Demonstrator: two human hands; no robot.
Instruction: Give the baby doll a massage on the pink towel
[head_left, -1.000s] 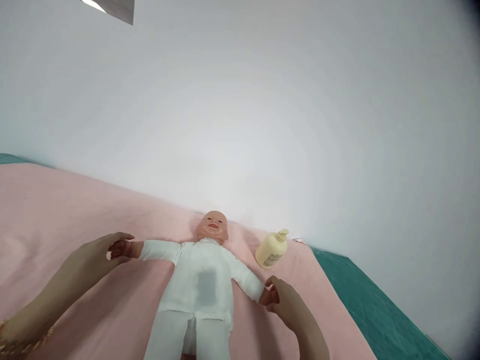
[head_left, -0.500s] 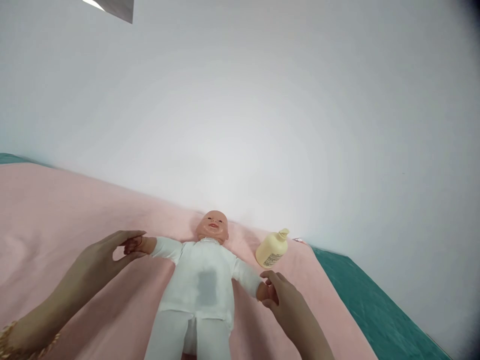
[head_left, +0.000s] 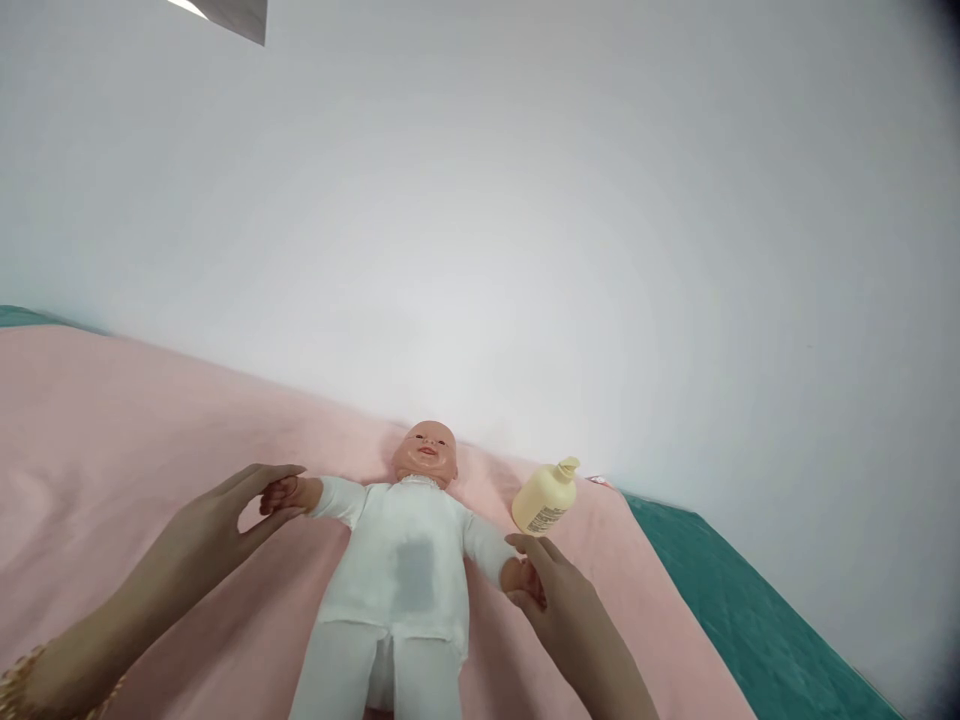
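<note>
A baby doll with a white cloth body lies on its back on a pink blanket, arms spread to both sides. A grey-blue patch shows on its chest. On the left, my left hand closes around the doll's hand and wrist, thumb below and fingers above. My right hand grips the doll's other hand in the same way, fingers on top and thumb underneath. Just beyond my right hand stands a pale yellow pump bottle with small print on its side.
Behind the blanket rises a plain white wall. Green bedding shows along the right side, and a strip of it at the far left. A grey object juts in at the top left.
Both my hands have moved inward with the doll's hands, towards its body. The doll's arms look a little more bent. The bottle has stayed in place.
</note>
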